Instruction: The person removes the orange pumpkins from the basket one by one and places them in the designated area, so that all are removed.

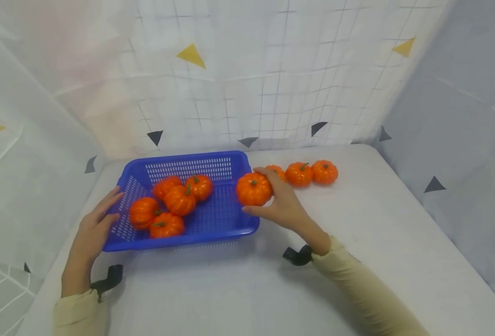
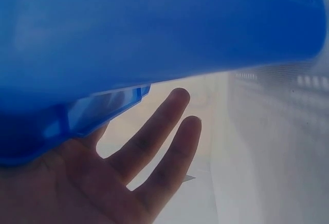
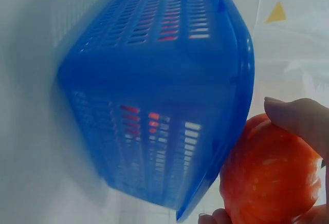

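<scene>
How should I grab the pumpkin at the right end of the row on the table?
I'd come from the right and slightly above, thumb on the near side, fingers round the far side of that end pumpkin. Its right side is open, while the middle pumpkin crowds its left. Its round body looks easier to hold than its small stem.

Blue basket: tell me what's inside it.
Five orange pumpkins show inside the basket, mostly toward its left. Whatever lies beneath them is covered and cannot be seen.
</scene>
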The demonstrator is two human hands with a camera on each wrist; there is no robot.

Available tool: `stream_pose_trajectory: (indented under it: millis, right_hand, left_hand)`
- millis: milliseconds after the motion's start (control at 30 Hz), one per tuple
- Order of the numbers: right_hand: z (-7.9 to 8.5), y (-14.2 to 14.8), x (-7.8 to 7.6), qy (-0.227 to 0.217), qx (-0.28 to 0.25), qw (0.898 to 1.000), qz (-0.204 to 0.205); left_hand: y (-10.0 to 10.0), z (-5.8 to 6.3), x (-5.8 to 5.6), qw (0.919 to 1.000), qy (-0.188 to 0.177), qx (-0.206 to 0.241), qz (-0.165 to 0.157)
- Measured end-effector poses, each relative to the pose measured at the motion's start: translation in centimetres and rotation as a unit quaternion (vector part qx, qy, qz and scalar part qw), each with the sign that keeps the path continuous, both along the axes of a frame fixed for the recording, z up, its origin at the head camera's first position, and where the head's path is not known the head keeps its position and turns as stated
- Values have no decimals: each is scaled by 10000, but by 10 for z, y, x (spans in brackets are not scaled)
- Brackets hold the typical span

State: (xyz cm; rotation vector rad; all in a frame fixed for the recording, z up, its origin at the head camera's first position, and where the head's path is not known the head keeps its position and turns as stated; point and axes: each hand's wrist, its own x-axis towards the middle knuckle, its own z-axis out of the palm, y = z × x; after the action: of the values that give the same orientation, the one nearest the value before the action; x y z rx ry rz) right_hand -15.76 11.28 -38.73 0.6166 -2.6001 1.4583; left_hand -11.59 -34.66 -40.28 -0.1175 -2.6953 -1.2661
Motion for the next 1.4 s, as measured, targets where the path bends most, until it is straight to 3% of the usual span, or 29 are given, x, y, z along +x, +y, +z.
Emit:
stream_pose_trajectory:
  millis: [333, 767, 1133, 1400]
  right_hand:
    - [-14, 24, -3, -9, -345, 9993, -139]
    - [-31, 42, -6, -638, 160, 9957, -659]
    - [-61, 48, -15, -568, 547, 9935, -818]
    - [-70, 45, -18, -491, 733, 9923, -871]
  left_hand:
    - [1, 1, -1, 9999, -96, -5, 85]
    - [1, 1, 1, 9998, -174, -30, 104]
    - [3, 1, 0, 9998, -176, -25, 67]
    - [1, 2, 1, 9999, -106, 12, 18]
